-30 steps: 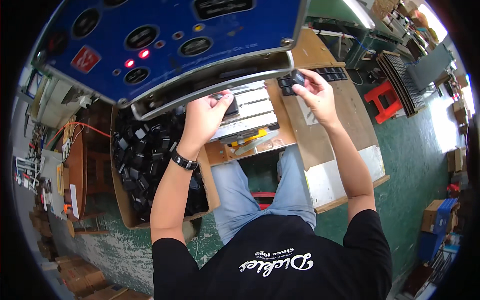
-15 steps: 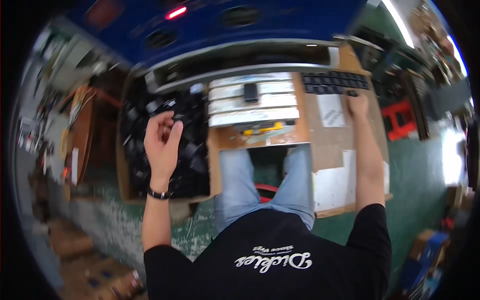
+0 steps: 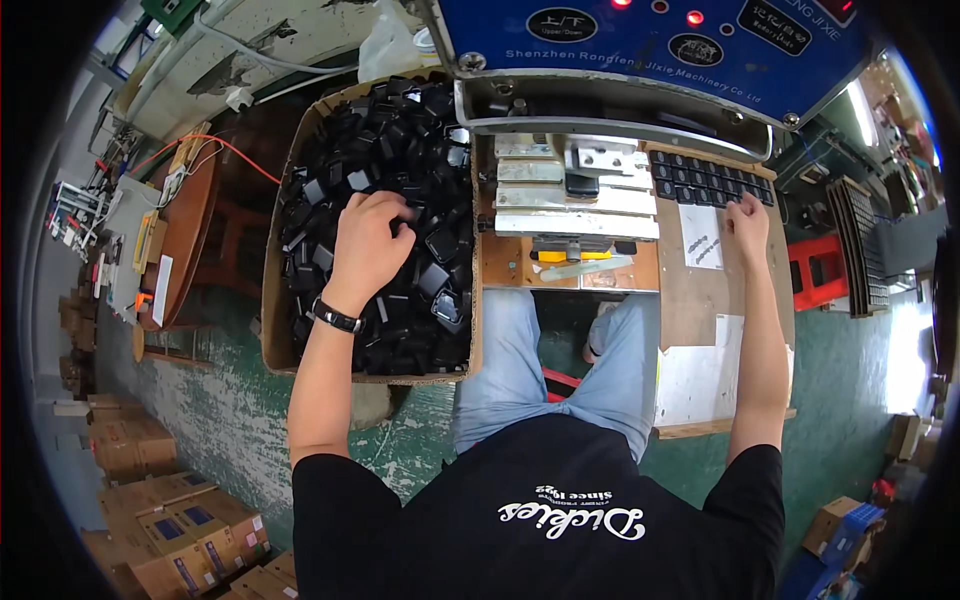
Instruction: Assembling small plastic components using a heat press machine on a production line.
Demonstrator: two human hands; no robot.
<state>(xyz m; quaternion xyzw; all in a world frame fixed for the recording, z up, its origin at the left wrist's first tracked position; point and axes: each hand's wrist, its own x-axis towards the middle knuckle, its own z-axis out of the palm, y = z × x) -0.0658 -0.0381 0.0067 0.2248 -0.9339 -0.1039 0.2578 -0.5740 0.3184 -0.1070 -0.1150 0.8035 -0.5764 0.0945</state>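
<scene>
- At the far left, a brown wooden table stands beyond the work area, with stacked cardboard boxes on the green floor nearer me.
- Next comes a large cardboard carton crowded with loose, glossy black pieces.
- Over these pieces is the person's left hand, a dark band at its wrist. Its fingers curl inward; I can't make out whether they grip a piece.
- In the middle, a single black piece sits on a pale slatted metal bed, just in front of a metal block. A yellow tool lies below the bed.
- Above, a blue panel shows red lights.
- To the right, a brown board carries a white sheet and neat rows of black pieces.
- The right hand is at the rows' near edge, fingers bent and bunched; whether they pinch anything is hidden.
- Farthest right stands a red stool.
</scene>
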